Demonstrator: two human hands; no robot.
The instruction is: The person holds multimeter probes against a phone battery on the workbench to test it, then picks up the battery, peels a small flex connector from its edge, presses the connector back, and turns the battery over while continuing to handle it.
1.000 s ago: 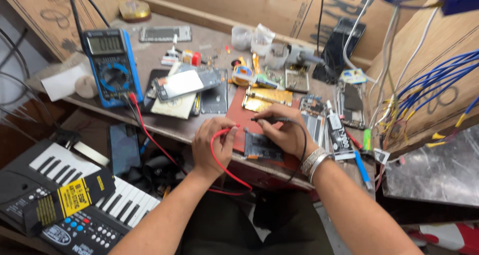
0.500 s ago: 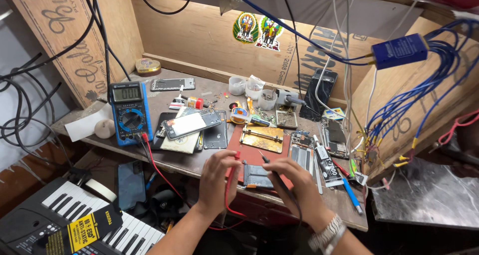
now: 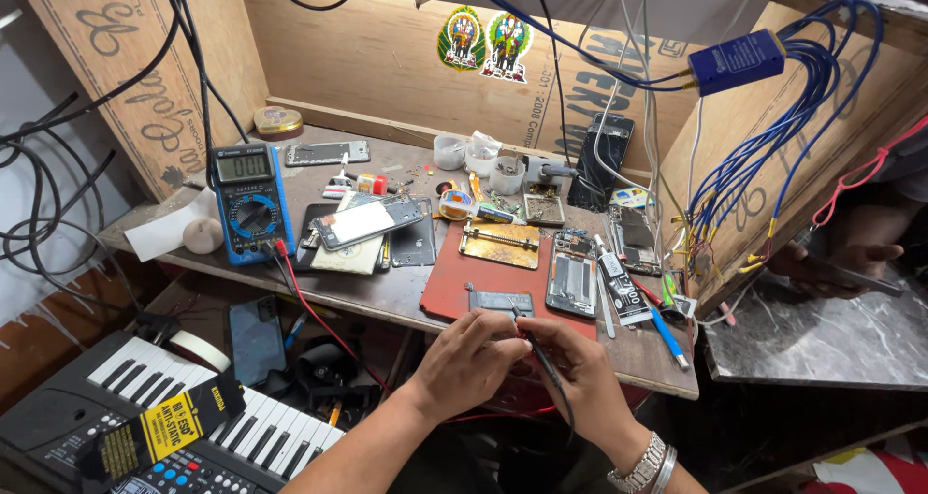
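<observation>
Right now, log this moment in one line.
left hand: on small part | right hand: holds black probe | red mat: just beyond | multimeter: left

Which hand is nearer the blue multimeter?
Left. The left hand lies right of and below the blue multimeter; the right hand sits farther right still.

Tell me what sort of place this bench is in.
Most likely a small phone or electronics repair stall. A blue digital multimeter with red lead sits on the wooden workbench, opened phones lie on a red work mat, and both hands hold a black probe.
</observation>
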